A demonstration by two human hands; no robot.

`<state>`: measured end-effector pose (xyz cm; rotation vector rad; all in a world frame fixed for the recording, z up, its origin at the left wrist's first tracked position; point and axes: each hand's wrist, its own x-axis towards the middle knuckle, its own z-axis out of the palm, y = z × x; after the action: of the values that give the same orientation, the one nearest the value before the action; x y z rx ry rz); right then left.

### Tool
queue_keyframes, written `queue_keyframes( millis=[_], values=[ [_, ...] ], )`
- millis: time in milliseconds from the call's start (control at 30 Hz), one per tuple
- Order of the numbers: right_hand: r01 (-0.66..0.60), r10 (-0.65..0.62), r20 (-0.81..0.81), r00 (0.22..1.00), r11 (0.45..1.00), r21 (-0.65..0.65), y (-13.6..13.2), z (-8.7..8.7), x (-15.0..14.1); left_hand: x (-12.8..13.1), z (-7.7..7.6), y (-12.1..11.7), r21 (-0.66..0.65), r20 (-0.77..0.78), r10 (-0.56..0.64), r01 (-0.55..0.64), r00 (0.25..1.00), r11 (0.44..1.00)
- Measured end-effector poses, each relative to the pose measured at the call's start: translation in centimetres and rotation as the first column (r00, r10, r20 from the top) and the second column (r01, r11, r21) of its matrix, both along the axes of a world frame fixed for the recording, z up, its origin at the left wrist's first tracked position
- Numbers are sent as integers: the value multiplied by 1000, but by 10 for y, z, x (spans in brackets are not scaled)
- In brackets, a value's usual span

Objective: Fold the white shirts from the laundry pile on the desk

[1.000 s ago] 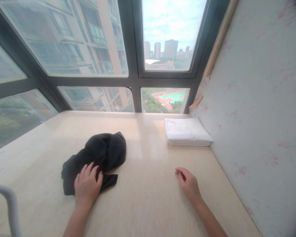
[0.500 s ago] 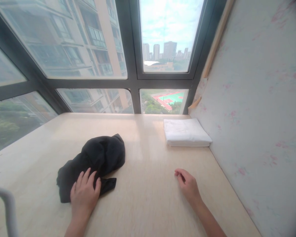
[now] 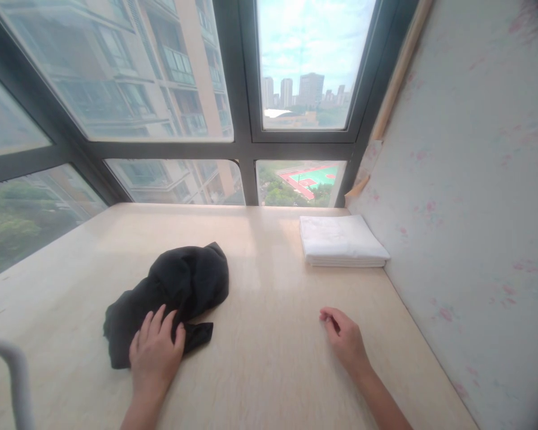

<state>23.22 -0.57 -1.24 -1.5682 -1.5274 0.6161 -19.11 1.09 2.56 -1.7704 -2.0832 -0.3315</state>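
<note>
A crumpled black garment lies on the pale wooden surface, left of the middle. My left hand rests flat on the garment's near edge with its fingers stretched out. My right hand lies on the bare wood to the right, apart from the garment. Its fingers are loosely curled under and nothing shows in them. A folded white cloth sits at the far right, next to the wall.
Large windows with dark frames close off the far and left sides. A pale wall with faint pink marks borders the right. A grey curved rail rises at the near left corner.
My left hand has slid a little to the left on the black garment, dragging its near edge with it. My right hand has stayed in place.
</note>
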Motion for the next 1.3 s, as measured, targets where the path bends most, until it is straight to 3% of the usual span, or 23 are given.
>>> queue_keyframes(
  millis=[233,367,500,633,800,1000,1100,1300],
  values=[
    [2,-2,-17,1000,1000,10,0,-1,0,-25,-7,2,4,-6,-89,89,996,996],
    [-4,5,-10,1000,1000,6,1,-1,0,-61,-14,11,22,-25,-242,243,970,970],
    [-7,7,-8,1000,1000,7,0,-1,-1,-105,-17,19,-42,-47,-419,417,907,908],
    [-5,5,-12,1000,1000,16,0,-1,-1,-136,-16,23,-128,-15,-479,473,878,871],
    [-5,5,-11,1000,1000,20,1,0,0,-140,-9,23,-165,92,-350,361,932,918],
    [1,-1,-11,1000,1000,19,1,3,-1,-119,-4,20,-54,115,-276,283,954,958],
    [2,-1,-9,1000,1000,19,1,3,-1,-105,0,21,-15,55,-182,183,982,983],
    [5,-5,-8,1000,1000,16,2,2,-1,-77,16,31,-103,-160,64,-81,985,991]
  ],
)
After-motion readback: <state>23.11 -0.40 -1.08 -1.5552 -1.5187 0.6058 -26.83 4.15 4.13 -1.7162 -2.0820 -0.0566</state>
